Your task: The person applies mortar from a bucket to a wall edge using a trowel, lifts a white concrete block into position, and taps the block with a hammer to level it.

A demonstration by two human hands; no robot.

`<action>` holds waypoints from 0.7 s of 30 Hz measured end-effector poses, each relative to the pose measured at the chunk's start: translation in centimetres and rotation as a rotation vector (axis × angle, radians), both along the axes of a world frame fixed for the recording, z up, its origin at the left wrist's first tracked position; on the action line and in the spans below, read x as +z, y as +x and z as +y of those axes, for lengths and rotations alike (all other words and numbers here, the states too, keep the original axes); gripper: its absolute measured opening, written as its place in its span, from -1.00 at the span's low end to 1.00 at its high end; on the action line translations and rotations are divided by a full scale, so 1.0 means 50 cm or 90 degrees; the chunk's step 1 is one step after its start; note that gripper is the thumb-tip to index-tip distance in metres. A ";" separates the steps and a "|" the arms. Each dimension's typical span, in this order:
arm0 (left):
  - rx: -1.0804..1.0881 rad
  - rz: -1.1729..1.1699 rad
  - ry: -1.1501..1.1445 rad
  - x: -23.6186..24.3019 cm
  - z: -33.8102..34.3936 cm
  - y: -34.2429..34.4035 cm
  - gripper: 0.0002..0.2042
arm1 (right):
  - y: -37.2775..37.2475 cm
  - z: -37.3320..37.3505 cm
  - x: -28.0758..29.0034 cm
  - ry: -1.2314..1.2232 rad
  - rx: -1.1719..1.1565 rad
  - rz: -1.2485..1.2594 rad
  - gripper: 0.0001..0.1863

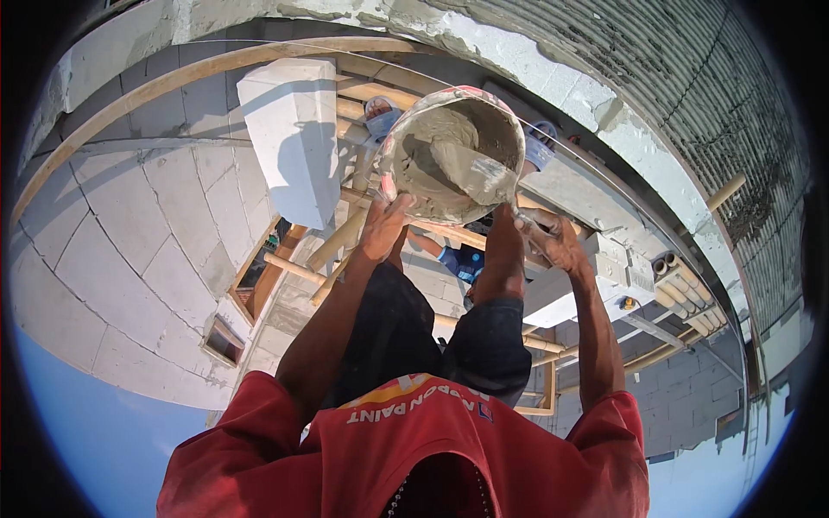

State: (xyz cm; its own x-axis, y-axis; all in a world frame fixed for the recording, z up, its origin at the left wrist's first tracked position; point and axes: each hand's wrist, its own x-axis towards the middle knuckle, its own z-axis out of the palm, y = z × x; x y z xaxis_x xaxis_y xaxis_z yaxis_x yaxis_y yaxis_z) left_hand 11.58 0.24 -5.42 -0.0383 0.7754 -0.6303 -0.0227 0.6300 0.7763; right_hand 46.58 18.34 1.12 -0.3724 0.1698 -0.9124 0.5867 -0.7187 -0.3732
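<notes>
Your left hand (384,226) is closed on the near left part of the bucket's rim, the thumb lying over the edge. The bucket (386,164) sits just beyond that hand, between it and your right hand (553,240), with its mouth tipped so that you look into it. Your right hand is at the near right part of the rim, fingers curled; whether they pinch the rim or a handle, you cannot tell from here.

Inside the bucket, ahead of both hands and nearer the right one, lies a flat, smeared blade that looks like a trowel (485,177). Mortar (445,129) clings to the bucket's walls and lies heaped beyond the blade; it looks mixed and wet, so that part seems done. The bucket looks far from full, though its depth is hard to judge.

Beyond your right hand, the pale ledge (561,79) carries patches of mortar beside barer stretches, so its covering looks partial at best. Farther to the right of that hand, more mortar is spattered over the ribbed sheet (691,95). No mortar is visibly being laid at this moment; what is in the bucket appears unused.

Beyond and left of your left hand stands a white block (298,129). Bamboo poles (691,293) lie right of your right hand, and a co-worker in blue (465,261) is below, between your hands.
</notes>
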 end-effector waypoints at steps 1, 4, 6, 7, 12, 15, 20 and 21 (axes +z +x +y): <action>0.005 -0.008 -0.038 0.006 0.007 -0.010 -0.59 | 0.015 -0.004 -0.012 0.002 0.001 -0.001 -0.56; -0.527 0.393 0.023 0.051 0.073 -0.016 -0.57 | 0.063 0.016 -0.021 0.094 -0.071 0.000 -0.52; -0.429 0.341 -0.036 0.049 0.065 -0.024 -0.66 | 0.066 0.064 -0.012 0.159 -0.086 -0.020 -0.53; -0.380 0.312 -0.064 0.046 0.061 -0.028 -0.70 | 0.066 0.083 -0.015 0.212 -0.091 -0.046 -0.54; -0.346 0.275 -0.105 0.031 0.048 -0.041 -0.73 | 0.080 0.146 -0.042 0.732 0.220 -0.254 -0.61; -0.272 0.270 -0.151 0.033 0.030 -0.047 -0.70 | 0.080 0.157 -0.027 0.738 0.325 -0.345 -0.59; -0.110 0.168 -0.154 -0.010 -0.047 -0.068 -0.65 | 0.145 0.100 -0.048 0.823 0.362 -0.391 -0.53; -0.141 0.183 -0.153 -0.013 -0.051 -0.068 -0.63 | 0.154 0.090 -0.052 0.856 0.389 -0.412 -0.51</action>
